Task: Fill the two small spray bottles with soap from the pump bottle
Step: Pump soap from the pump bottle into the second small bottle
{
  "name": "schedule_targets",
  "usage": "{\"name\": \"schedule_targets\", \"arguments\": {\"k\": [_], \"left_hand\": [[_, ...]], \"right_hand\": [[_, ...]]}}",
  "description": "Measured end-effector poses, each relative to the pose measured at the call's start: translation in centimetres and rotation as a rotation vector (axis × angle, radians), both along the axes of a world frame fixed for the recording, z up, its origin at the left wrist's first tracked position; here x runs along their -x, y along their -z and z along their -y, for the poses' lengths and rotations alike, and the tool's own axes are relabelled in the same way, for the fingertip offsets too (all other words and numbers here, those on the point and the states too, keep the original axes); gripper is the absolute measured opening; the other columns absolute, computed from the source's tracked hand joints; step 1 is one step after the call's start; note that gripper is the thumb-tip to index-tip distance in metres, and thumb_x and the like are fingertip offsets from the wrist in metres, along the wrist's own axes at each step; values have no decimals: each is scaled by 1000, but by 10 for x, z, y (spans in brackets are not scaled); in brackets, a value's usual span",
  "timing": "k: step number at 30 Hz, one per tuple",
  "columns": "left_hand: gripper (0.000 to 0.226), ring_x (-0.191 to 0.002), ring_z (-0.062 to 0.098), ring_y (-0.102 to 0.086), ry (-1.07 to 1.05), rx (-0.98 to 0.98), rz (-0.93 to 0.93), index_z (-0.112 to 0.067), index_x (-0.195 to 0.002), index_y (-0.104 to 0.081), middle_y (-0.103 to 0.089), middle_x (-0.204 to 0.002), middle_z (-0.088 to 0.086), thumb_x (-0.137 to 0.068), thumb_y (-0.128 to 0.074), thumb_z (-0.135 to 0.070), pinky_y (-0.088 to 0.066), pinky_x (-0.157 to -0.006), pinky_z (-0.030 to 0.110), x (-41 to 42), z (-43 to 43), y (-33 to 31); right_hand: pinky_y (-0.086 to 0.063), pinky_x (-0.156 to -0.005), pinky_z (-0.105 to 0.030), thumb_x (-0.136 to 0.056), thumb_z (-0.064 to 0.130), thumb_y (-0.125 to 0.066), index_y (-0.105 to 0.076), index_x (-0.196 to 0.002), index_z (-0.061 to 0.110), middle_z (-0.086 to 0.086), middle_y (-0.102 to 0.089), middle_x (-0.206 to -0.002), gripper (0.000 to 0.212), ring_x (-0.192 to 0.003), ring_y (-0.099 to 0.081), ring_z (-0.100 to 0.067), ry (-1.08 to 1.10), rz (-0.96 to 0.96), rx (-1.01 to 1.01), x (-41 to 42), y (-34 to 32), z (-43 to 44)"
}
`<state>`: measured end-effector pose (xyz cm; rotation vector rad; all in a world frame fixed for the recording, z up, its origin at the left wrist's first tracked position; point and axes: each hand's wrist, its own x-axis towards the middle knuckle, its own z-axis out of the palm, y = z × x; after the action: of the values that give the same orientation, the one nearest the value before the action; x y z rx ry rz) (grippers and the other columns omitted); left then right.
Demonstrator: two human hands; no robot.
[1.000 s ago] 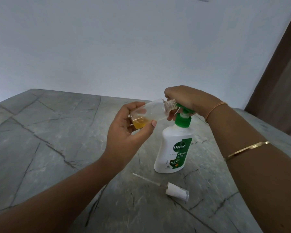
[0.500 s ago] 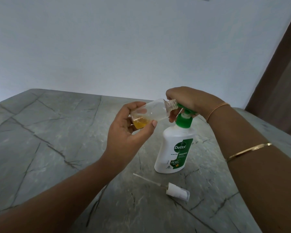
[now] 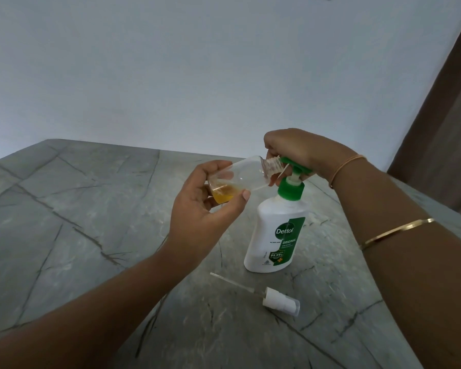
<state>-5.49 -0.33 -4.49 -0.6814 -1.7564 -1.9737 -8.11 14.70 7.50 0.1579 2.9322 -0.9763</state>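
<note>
Tilting well off upright, the small spray bottle [image 3: 240, 179] has its long axis running from the base at lower left to the threaded neck at upper right. Its open mouth points at the nozzle of the green pump head [image 3: 296, 166], and whether the two touch cannot be told. A shallow pool of yellow soap [image 3: 222, 197] sits at the low base end.

The left hand [image 3: 205, 214] rises from the lower left with the wrist straight. Its thumb is pressed on the near side of the base and its fingers are curled round the far side, gripping the bottle. Most of the bottle's body and the whole neck project beyond the grip, up and to the right.

The right hand [image 3: 298, 150] comes from the right with the wrist bent down, fingers curled over the pump head and gripping it. The pump bottle [image 3: 274, 235] stands upright directly below this grip on the table [image 3: 77, 209].

A spray cap [image 3: 280, 303] with its dip tube lies on the table below both grips, just beside the pump bottle's base.
</note>
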Motion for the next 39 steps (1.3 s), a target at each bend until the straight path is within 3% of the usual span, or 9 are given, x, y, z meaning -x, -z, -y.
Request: {"name": "schedule_targets", "arguments": {"k": [3,8,13,16,19,25,31,35,39], "left_hand": [[44,-96,19,-65,6,-11,-2,-31,-105,-56,-64,-108,-1,-65,-71,-40,-56,-78,32,0,0,0],[45,-96,20,-65,1,-6,10,-31,-105,-56,-64,-107,1,-64,-71,-42,-56,-77,33,1,0,1],[46,-96,19,-65,-3,-1,9,-30,-106,-56,-64,-107,-1,-64,-70,-42,-56,-77,32,1,0,3],[46,-97,19,-65,-4,2,9,-33,-105,-56,-64,-108,-2,-63,-70,-43,-56,-77,33,1,0,2],[45,-97,20,-65,1,-1,9,-32,-105,-56,-64,-108,-1,-63,-71,-42,-56,-79,35,0,0,1],[42,-94,17,-65,3,-4,1,-35,-104,-56,-65,-105,-6,-65,-71,-40,-56,-76,31,0,1,1],[42,-94,17,-66,6,-8,0,-35,-103,-56,-64,-104,-5,-64,-71,-40,-55,-75,30,-2,1,1],[41,-92,16,-66,5,-2,-7,-34,-103,-56,-65,-102,-8,-66,-74,-34,-56,-75,29,-1,0,1],[40,-93,15,-65,-7,34,-2,-32,-105,-55,-64,-105,-6,-68,-71,-30,-57,-74,28,-2,-1,2]], "right_hand": [[-38,-34,-11,-86,21,-33,-54,-76,5,0,-65,-47,29,-31,-53,-8,5,35,45,0,5,0],[-42,-47,-18,-86,22,-34,-53,-74,10,0,-67,-52,26,-39,-59,-10,2,53,42,0,8,0],[-36,-34,-9,-89,20,-33,-50,-76,6,-1,-63,-47,26,-30,-52,-8,-3,11,59,-3,4,2],[-39,-46,-16,-88,24,-31,-57,-75,8,-5,-68,-62,32,-48,-55,-14,-12,-6,-44,-3,-3,2],[-38,-52,-20,-88,24,-31,-55,-76,9,-3,-68,-57,30,-58,-54,-17,-11,9,-49,-4,-4,3],[-38,-37,-11,-88,23,-33,-52,-74,9,4,-64,-45,27,-34,-55,-7,-7,25,-13,-1,3,2],[-42,-52,-21,-86,23,-36,-54,-70,10,-4,-69,-56,28,-50,-62,-16,-15,35,16,-2,7,1],[-38,-34,-11,-88,21,-34,-50,-75,7,-1,-65,-48,25,-31,-53,-7,0,26,53,-5,2,3],[-35,-33,-9,-86,23,-32,-61,-73,7,-3,-68,-61,36,-28,-49,-3,4,-23,-74,-5,-4,4]]}}
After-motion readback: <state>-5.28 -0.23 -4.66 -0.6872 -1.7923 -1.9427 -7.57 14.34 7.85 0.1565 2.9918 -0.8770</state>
